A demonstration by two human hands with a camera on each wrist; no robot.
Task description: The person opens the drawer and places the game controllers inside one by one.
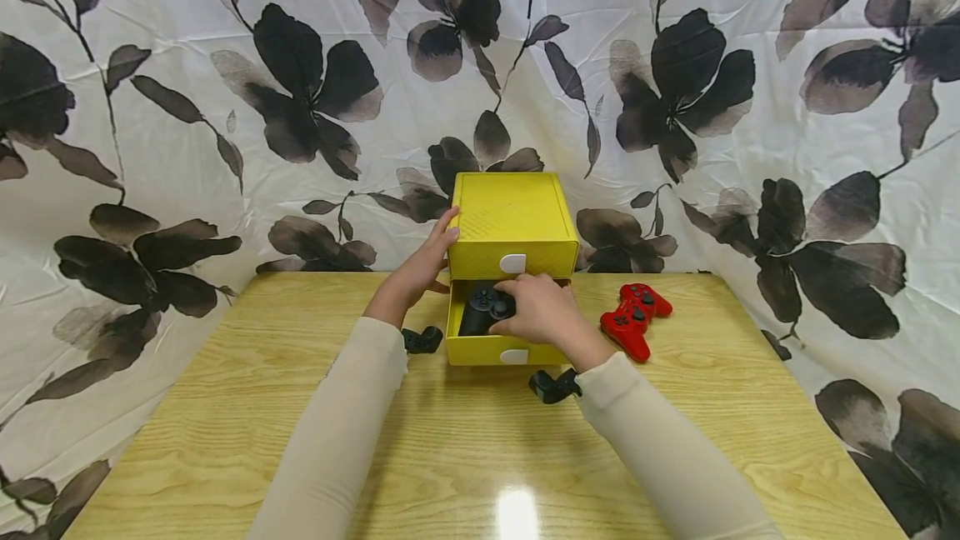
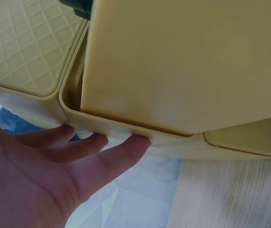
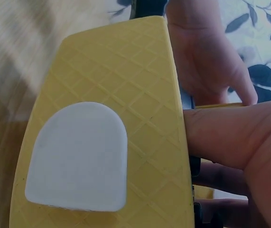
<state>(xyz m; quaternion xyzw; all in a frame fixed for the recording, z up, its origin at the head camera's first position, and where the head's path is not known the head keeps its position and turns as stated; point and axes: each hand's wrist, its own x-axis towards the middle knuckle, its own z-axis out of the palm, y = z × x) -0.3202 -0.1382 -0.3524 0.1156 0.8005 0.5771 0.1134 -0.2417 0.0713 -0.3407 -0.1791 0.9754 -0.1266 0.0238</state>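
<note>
A small yellow drawer unit [image 1: 513, 208] stands at the back of the table, with its lower drawer [image 1: 480, 351] pulled out. Inside that drawer is a black game controller [image 1: 477, 312], which my right hand [image 1: 546, 311] grips with thumb and fingers. The drawer front with its white tab [image 3: 78, 156] hides part of those fingers in the right wrist view. My left hand [image 1: 420, 267] lies against the unit's left side. Its fingertips [image 2: 137, 142] touch the yellow casing in the left wrist view, fingers extended.
A red game controller [image 1: 636, 322] lies on the table right of the unit. One black controller [image 1: 423, 340] sits to the left, partly behind my left sleeve. Another black controller [image 1: 552, 387] lies before the drawer, partly covered by my right sleeve. Floral fabric [image 1: 315, 107] hangs behind.
</note>
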